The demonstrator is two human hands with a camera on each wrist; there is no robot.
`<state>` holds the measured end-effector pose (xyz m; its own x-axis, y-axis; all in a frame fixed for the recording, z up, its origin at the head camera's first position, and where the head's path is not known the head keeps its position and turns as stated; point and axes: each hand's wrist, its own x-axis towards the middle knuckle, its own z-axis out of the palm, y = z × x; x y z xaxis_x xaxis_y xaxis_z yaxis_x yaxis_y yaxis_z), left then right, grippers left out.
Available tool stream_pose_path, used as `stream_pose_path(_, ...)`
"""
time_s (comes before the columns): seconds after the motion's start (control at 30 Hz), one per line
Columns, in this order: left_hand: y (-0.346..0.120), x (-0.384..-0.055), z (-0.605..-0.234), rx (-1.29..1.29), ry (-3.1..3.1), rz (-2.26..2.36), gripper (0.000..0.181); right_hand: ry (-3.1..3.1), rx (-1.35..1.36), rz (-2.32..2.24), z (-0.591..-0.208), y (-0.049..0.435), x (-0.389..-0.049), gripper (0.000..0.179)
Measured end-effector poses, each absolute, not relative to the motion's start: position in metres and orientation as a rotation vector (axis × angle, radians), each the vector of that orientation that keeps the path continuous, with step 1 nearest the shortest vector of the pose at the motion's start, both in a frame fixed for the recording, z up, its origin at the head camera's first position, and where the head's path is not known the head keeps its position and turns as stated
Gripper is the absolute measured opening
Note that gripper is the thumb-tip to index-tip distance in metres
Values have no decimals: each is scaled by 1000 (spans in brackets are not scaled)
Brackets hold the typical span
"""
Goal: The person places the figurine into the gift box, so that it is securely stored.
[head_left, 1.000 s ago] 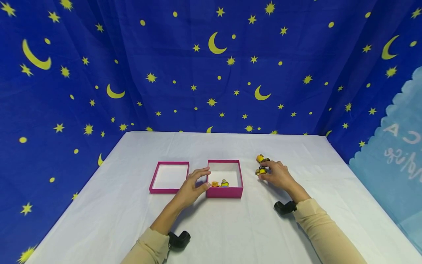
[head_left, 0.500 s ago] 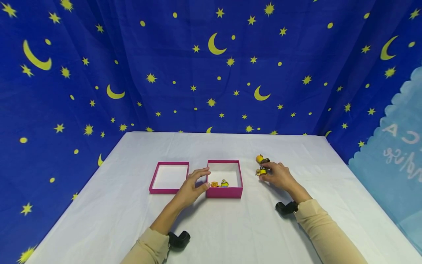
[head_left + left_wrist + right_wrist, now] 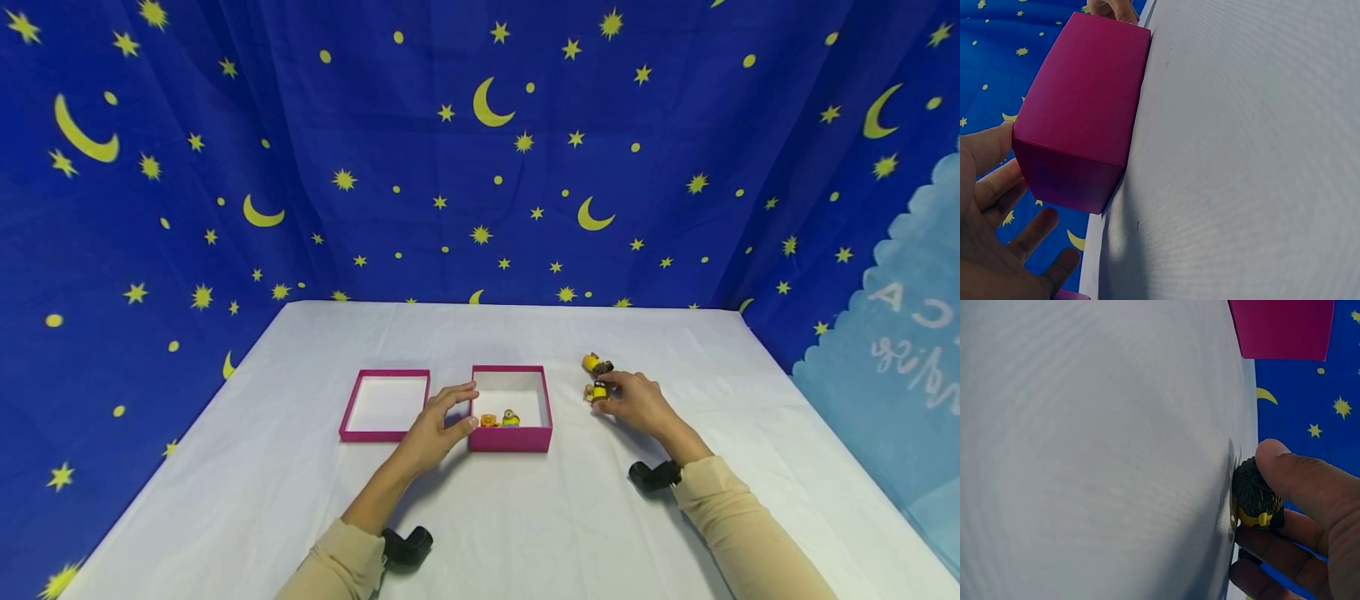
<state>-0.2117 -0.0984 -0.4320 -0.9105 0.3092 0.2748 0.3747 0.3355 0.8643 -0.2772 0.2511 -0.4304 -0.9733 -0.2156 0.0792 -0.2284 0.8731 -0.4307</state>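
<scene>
My right hand [image 3: 637,403] pinches a small yellow-and-black minion figurine [image 3: 598,392] between thumb and fingers, low at the cloth. The right wrist view shows the figurine's dark, hair-like top [image 3: 1257,490] under the thumb. Just behind it lies a second yellow-and-brown minion figurine [image 3: 597,363]. My left hand [image 3: 433,429], fingers spread, touches the left side of a magenta box [image 3: 510,439] that stands upright with its top off. Inside the box are an orange figurine [image 3: 488,421] and a yellow minion figurine with a goggle eye [image 3: 511,418].
The magenta-rimmed box lid [image 3: 372,436] lies with its white inside up, left of the box. A white cloth [image 3: 517,533] covers the table. Behind it hangs a blue curtain [image 3: 420,150] with moons and stars. Black wrist cameras [image 3: 654,477] sit under both forearms.
My right hand has shifted slightly toward me and to the right with the pinched figurine, away from the one behind. The left hand stays at the box.
</scene>
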Motion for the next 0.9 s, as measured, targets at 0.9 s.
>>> stream_pose_path(0.9, -99, -212, -433, -637, -2521, -1668, 40, -2881, 459, 823, -411, 228, -258, 54)
